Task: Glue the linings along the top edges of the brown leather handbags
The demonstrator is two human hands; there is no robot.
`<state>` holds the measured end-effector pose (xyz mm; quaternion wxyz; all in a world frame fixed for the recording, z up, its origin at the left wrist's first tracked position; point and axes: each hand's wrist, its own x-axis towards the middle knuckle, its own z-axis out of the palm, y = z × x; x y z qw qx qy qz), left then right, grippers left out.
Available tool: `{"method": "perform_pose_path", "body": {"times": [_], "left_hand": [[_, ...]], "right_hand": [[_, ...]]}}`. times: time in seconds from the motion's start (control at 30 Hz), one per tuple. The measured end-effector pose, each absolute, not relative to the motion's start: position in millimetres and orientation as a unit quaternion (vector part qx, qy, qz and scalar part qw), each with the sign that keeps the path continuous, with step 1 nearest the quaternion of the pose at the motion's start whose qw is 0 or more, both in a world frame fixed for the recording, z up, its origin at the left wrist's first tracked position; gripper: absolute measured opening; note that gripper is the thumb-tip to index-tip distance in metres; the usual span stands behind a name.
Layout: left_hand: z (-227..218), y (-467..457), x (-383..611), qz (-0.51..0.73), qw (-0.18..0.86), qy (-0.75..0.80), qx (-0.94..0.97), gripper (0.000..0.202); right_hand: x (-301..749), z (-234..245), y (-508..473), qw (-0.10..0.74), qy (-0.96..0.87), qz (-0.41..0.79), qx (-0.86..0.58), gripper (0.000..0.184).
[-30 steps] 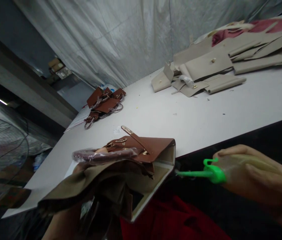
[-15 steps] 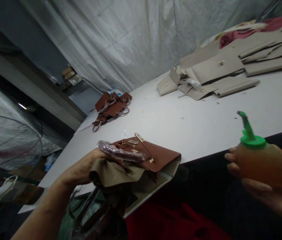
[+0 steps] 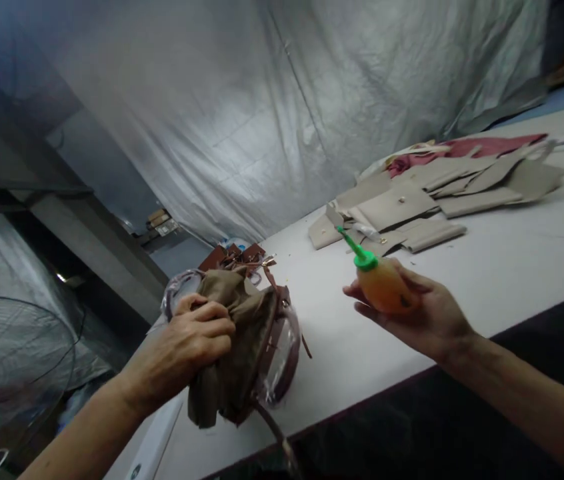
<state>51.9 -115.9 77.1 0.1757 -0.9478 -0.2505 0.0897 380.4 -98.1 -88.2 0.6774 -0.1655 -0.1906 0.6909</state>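
Note:
My left hand [image 3: 187, 347] is closed on the olive-brown lining of a brown handbag [image 3: 242, 333], held at the left part of the white table. Plastic film wraps the bag's handles, one on each side, and a strap hangs down in front. In my right hand [image 3: 422, 307] is a squeeze bottle [image 3: 387, 283] of orange-amber liquid with a green cap and a long green nozzle. The bottle is tilted, its nozzle pointing up and left, apart from the bag. The bag's outer brown panel is mostly turned out of sight.
Several brown bags [image 3: 215, 257] lie at the table's far left end. Beige bag pieces [image 3: 397, 207] and pink cloth [image 3: 487, 145] are heaped toward the back right of the white table [image 3: 352, 373]. A wire-caged fan [image 3: 12, 373] stands at left; grey sheeting [image 3: 282, 120] hangs behind.
The handbag has turned and now shows its lining and wrapped handles. My right hand has brought the squeeze bottle left and over the table. The camera view has shifted too.

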Motion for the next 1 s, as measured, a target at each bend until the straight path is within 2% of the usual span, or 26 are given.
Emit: {"method": "perform_pose_path", "body": {"times": [0.13, 0.3, 0.53, 0.7, 0.8, 0.87, 0.93, 1.0], "left_hand": [[50, -115, 51, 0.051, 0.205, -0.2, -0.957, 0.019], [24, -115, 51, -0.002, 0.186, -0.148, -0.971, 0.023], [14, -119, 49, -0.042, 0.128, -0.155, -0.979, 0.022], [7, -120, 47, -0.066, 0.101, -0.162, -0.979, 0.018], [-10, -125, 52, -0.13, 0.119, -0.252, -0.951, 0.019], [-25, -130, 61, -0.177, 0.13, -0.384, -0.897, 0.021], [-40, -134, 74, -0.191, 0.074, -0.499, -0.842, 0.021], [-51, -135, 86, -0.216, -0.024, -0.572, -0.791, 0.029]], "right_hand": [[374, -87, -83, 0.648, -0.18, 0.729, -0.124, 0.024], [366, -108, -64, 0.603, -0.202, 0.763, -0.115, 0.025], [335, -116, -45, 0.509, -0.293, 0.808, -0.045, 0.033], [308, -114, -40, 0.502, -0.299, 0.812, -0.021, 0.033], [294, -120, -45, 0.512, -0.284, 0.81, -0.006, 0.034], [286, -125, -53, 0.517, -0.267, 0.814, -0.002, 0.03], [278, -128, -64, 0.505, -0.233, 0.831, -0.005, 0.028], [270, -128, -78, 0.481, -0.187, 0.856, -0.01, 0.028]]}}
